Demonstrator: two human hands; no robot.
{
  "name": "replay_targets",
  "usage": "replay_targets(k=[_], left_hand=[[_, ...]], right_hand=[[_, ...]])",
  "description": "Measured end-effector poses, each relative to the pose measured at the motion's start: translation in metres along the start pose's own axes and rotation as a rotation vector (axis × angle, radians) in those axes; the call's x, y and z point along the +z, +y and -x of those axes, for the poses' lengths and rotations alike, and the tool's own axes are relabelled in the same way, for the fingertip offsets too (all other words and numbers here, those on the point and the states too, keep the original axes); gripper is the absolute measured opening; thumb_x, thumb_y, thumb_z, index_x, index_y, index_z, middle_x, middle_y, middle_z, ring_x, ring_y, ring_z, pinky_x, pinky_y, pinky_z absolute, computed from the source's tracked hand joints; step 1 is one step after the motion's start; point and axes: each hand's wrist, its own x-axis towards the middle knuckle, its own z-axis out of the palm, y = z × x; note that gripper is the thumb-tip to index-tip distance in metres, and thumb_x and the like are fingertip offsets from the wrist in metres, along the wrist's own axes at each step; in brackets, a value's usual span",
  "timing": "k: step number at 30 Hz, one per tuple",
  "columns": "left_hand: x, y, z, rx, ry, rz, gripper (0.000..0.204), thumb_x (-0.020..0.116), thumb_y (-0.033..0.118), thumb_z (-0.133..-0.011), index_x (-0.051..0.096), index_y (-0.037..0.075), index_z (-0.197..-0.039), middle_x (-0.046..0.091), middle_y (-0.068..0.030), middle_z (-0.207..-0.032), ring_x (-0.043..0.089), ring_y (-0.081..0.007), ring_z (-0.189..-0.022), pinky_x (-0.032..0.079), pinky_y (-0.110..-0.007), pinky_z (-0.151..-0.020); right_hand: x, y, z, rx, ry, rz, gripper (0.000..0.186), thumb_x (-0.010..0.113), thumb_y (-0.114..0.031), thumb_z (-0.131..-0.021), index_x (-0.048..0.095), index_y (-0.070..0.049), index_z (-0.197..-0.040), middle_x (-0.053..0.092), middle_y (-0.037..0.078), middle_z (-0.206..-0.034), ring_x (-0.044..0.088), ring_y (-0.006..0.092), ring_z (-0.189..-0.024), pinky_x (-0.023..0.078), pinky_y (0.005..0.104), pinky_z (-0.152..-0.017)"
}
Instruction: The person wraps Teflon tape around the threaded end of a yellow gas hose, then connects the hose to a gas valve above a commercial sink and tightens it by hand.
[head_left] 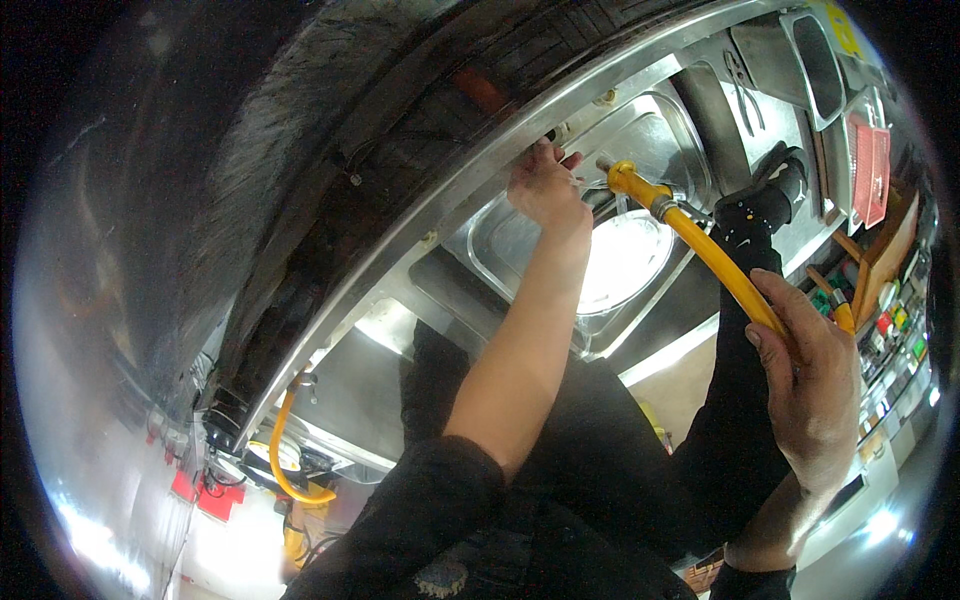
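Observation:
My right hand (815, 375) is wrapped round a yellow hose (715, 255) at the right. From that hand the hose runs up and left to a metal clamp and a yellow end piece (632, 180) with a short metal tip. My left hand (550, 190) reaches up beside that tip, close under the metal rail (450, 190). Its fingers are bent together near a small round fitting (558, 133) on the rail; what they grip, if anything, is hidden. Below both lies a shiny metal basin (690, 130) with a bright round reflection.
Pliers (742, 95) lie on the metal surface at upper right, near a rectangular metal container (820, 75) and a red basket (870, 172). My dark shoe (765, 200) rests beside the basin. Another yellow hose (278, 450) hangs from the rail at lower left.

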Motion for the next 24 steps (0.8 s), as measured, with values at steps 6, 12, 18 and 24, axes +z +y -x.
replay_targets(k=[6,12,18,24], left_hand=[[-0.005,-0.007,-0.015,0.332,-0.066,-0.204,0.028,0.071,0.020,-0.105,0.067,-0.007,-0.111,0.078,-0.0175,-0.093,0.080,-0.0239,-0.071,0.050,-0.031,-0.042],[-0.017,-0.022,-0.042,0.337,-0.115,-0.160,0.023,0.074,0.015,-0.103,0.067,-0.006,-0.107,0.078,-0.0193,-0.093,0.080,-0.0242,-0.072,0.051,-0.032,-0.043],[-0.024,-0.014,-0.030,0.577,-0.245,-0.390,0.023,0.077,0.013,-0.097,0.069,-0.006,-0.107,0.076,-0.0214,-0.101,0.079,-0.0304,-0.078,0.060,-0.038,-0.055],[-0.024,0.002,-0.015,0.871,-0.034,-0.951,0.031,0.078,0.021,-0.091,0.068,-0.005,-0.105,0.076,-0.0242,-0.104,0.076,-0.0396,-0.097,0.062,-0.047,-0.092]], right_hand=[[0.001,0.000,-0.001,-0.020,0.013,0.002,0.038,0.071,-0.002,-0.096,0.074,-0.005,-0.134,0.078,0.026,-0.120,0.076,0.0427,-0.113,0.058,0.0459,-0.097],[0.000,0.002,0.000,-0.028,0.003,0.004,0.038,0.071,-0.002,-0.096,0.073,-0.005,-0.134,0.078,0.025,-0.121,0.076,0.0428,-0.113,0.058,0.0461,-0.097],[0.000,0.002,-0.002,-0.046,0.011,0.001,0.040,0.071,-0.002,-0.095,0.073,-0.006,-0.135,0.078,0.024,-0.121,0.076,0.0432,-0.113,0.058,0.0468,-0.097],[0.003,-0.001,-0.003,-0.017,0.000,0.036,0.040,0.073,-0.005,-0.095,0.073,-0.007,-0.135,0.078,0.025,-0.119,0.076,0.0441,-0.111,0.058,0.0481,-0.095]])
